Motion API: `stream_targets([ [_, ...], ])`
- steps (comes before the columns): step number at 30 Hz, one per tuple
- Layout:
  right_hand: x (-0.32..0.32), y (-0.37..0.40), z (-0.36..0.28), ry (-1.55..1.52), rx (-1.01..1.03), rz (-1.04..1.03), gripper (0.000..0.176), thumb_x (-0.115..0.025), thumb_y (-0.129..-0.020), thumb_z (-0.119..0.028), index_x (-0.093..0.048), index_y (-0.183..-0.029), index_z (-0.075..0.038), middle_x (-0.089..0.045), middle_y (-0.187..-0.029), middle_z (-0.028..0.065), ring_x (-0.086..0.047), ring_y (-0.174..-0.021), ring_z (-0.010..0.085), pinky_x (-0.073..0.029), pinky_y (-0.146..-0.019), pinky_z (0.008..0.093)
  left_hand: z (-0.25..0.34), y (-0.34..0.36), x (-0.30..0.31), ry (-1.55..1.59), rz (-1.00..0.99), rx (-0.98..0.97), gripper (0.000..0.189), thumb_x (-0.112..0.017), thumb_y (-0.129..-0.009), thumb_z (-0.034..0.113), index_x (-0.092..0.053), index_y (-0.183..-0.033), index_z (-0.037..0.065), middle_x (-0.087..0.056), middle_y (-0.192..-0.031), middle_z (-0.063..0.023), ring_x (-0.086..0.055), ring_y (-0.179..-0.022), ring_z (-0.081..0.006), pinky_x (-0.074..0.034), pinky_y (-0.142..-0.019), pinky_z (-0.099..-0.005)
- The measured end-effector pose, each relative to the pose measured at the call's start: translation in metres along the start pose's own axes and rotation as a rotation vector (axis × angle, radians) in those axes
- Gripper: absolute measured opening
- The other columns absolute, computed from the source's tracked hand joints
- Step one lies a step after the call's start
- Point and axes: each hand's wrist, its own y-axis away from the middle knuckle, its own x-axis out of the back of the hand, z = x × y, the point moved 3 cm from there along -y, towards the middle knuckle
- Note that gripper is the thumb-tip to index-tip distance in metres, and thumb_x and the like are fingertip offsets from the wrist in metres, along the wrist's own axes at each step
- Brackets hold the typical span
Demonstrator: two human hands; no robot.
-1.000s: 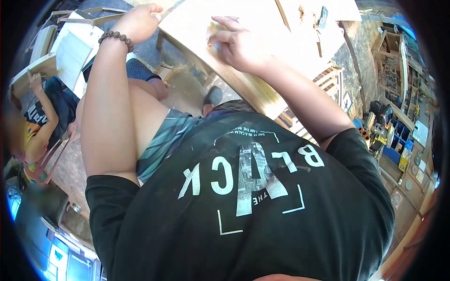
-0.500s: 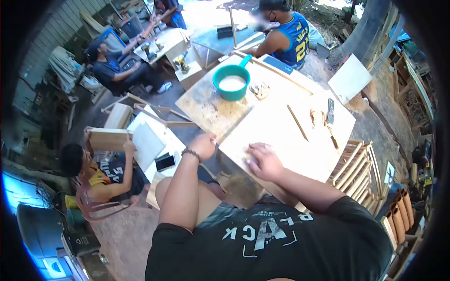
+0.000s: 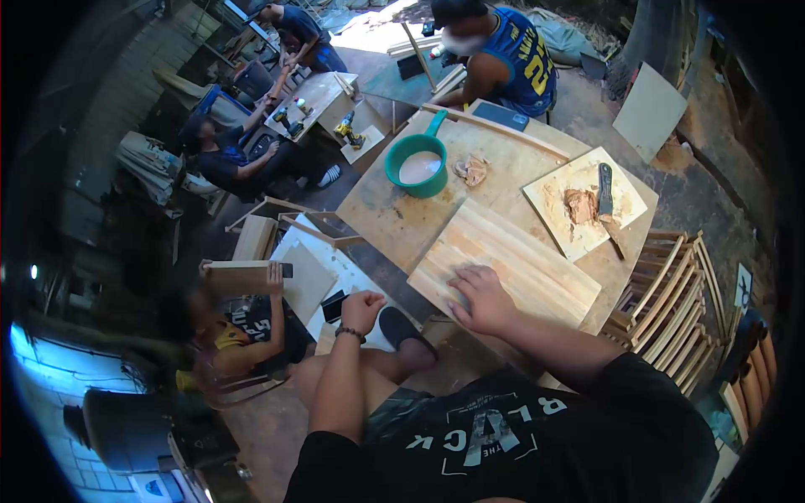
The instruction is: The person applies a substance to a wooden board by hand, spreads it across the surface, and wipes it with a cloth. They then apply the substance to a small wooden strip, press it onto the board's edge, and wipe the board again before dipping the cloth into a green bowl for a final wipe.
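My right hand (image 3: 485,303) rests on a pale wooden board (image 3: 511,260) with visible grain, near its left edge. Its fingers curl over a small thing mostly hidden beneath them. Off the board's left side, above my lap, my left hand (image 3: 362,312) is held in the air with its fingers curled in; whatever they hold, if anything, is hidden. Beyond the board stands a green dipper (image 3: 417,164) with pale liquid inside. A crumpled tan lump (image 3: 471,169) lies beside it. Right of the board, a putty knife (image 3: 605,191) lies by brown paste (image 3: 580,205) on a light square panel (image 3: 549,194).
The worktable (image 3: 369,201) also bears a dark blue phone-like slab (image 3: 501,116). Wooden slatted pieces (image 3: 671,293) stand at its right. A person (image 3: 243,327) at left holds a wooden piece (image 3: 239,275); another person (image 3: 520,63) sits across. Yellow drills (image 3: 345,130) lie farther back.
The view has shifted and darkened, so the board's grain shows. My left hand has drawn back from the table edge toward my lap. My right hand stays on the board.
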Motion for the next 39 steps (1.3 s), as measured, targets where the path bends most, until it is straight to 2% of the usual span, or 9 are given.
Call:
stream_targets([
  [4,-0.005,0.003,0.010,-0.062,-0.022,-0.039,0.047,-0.072,-0.091,-0.034,-0.067,-0.129,-0.007,-0.061,-0.142,0.0210,-0.053,-0.136,0.0395,-0.038,-0.116,0.0531,-0.050,0.013,-0.021,-0.197,0.012,0.105,0.029,-0.081,-0.092,0.032,-0.078,-0.085,0.004,-0.077,-0.080,-0.0150,-0.075,-0.075,-0.0254,-0.058,-0.074,-0.0396],
  [6,-0.009,0.007,0.012,-0.028,-0.056,-0.022,0.049,-0.072,-0.091,-0.034,-0.067,-0.131,-0.007,-0.062,-0.143,0.0207,-0.052,-0.137,0.0403,-0.038,-0.116,0.0543,-0.068,0.021,-0.025,-0.294,0.179,-0.044,0.037,-0.073,-0.099,0.039,-0.074,-0.081,0.006,-0.075,-0.081,-0.0169,-0.073,-0.078,-0.0386,-0.058,-0.076,-0.0460],
  [9,-0.003,0.001,0.024,-0.089,-0.025,0.005,0.041,-0.074,-0.089,-0.028,-0.069,-0.125,-0.010,-0.063,-0.144,0.0190,-0.055,-0.135,0.0410,-0.040,-0.115,0.0543,0.001,0.064,0.006,-0.053,-0.023,0.001,0.034,-0.062,-0.107,0.027,-0.077,-0.094,-0.001,-0.077,-0.079,-0.0085,-0.071,-0.078,-0.0138,-0.055,-0.073,-0.0319],
  [10,-0.014,0.010,0.017,-0.076,-0.038,0.002,0.038,-0.074,-0.089,-0.028,-0.070,-0.122,-0.011,-0.063,-0.144,0.0185,-0.055,-0.135,0.0404,-0.040,-0.115,0.0538,-0.001,0.078,0.022,-0.230,-0.010,-0.157,0.032,-0.062,-0.108,0.026,-0.077,-0.098,0.000,-0.078,-0.082,-0.0101,-0.074,-0.079,-0.0170,-0.056,-0.077,-0.0340],
  [14,-0.012,0.010,0.016,-0.087,-0.041,0.020,0.029,-0.073,-0.088,-0.029,-0.078,-0.110,-0.010,-0.063,-0.145,0.0170,-0.053,-0.138,0.0366,-0.041,-0.116,0.0505,0.024,0.135,0.050,0.130,-0.033,0.062,0.020,-0.057,-0.104,0.001,-0.072,-0.117,0.001,-0.076,-0.100,-0.0098,-0.074,-0.093,-0.0208,-0.056,-0.087,-0.0326],
  [19,-0.009,0.008,0.012,-0.058,-0.076,0.016,0.027,-0.072,-0.090,-0.028,-0.079,-0.110,-0.011,-0.063,-0.145,0.0163,-0.053,-0.139,0.0374,-0.041,-0.117,0.0502,0.046,0.156,0.016,0.145,-0.011,-0.182,0.026,-0.058,-0.104,0.001,-0.071,-0.126,0.003,-0.075,-0.108,-0.0079,-0.071,-0.096,-0.0144,-0.055,-0.089,-0.0278],
  [28,-0.006,0.006,0.009,0.054,-0.105,0.118,0.023,-0.076,-0.087,-0.022,-0.078,-0.104,-0.007,-0.067,-0.137,0.0186,-0.061,-0.128,0.0396,-0.051,-0.108,0.0475,0.030,0.023,-0.056,0.506,0.222,-0.205,0.019,-0.075,-0.099,0.016,-0.078,-0.112,0.003,-0.078,-0.104,-0.0059,-0.068,-0.093,-0.0127,-0.054,-0.087,-0.0291],
  [32,-0.007,-0.003,0.011,0.139,-0.127,0.131,0.024,-0.080,-0.085,-0.020,-0.078,-0.104,-0.006,-0.067,-0.135,0.0201,-0.064,-0.123,0.0404,-0.054,-0.105,0.0467,0.062,-0.070,-0.065,0.414,0.387,-0.664,0.018,-0.076,-0.098,0.016,-0.078,-0.110,0.002,-0.079,-0.103,-0.0049,-0.071,-0.095,-0.0160,-0.055,-0.087,-0.0306],
  [39,-0.006,-0.012,0.008,0.302,-0.212,0.106,0.028,-0.086,-0.081,-0.021,-0.080,-0.105,-0.007,-0.069,-0.134,0.0202,-0.065,-0.122,0.0414,-0.055,-0.105,0.0457,0.065,-0.129,-0.080,0.842,0.217,-0.606,0.015,-0.069,-0.101,0.006,-0.077,-0.111,-0.001,-0.078,-0.095,-0.0061,-0.070,-0.083,-0.0093,-0.056,-0.079,-0.0245],
])
